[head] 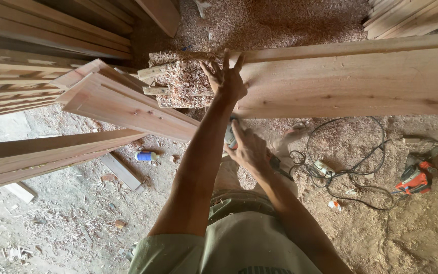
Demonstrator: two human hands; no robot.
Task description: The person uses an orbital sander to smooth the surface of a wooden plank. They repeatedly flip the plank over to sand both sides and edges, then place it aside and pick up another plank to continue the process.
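Observation:
My left hand (226, 78) reaches forward with fingers spread, resting on the near end of a wide wooden plank (351, 83) that runs to the right. Just left of the hand, wood shavings (181, 81) lie heaped on a bench end. My right hand (249, 149) is lower, below the plank, closed around a small tool (230, 137) with a dark tip (280, 167) showing past the wrist; the tool is mostly hidden.
Grooved wooden panels (122, 104) and long boards (41, 155) lean at the left. On the sawdust floor lie an orange power tool (415, 178), a tangle of black cable (345, 167), a blue and white bottle (146, 157) and wood offcuts (120, 171).

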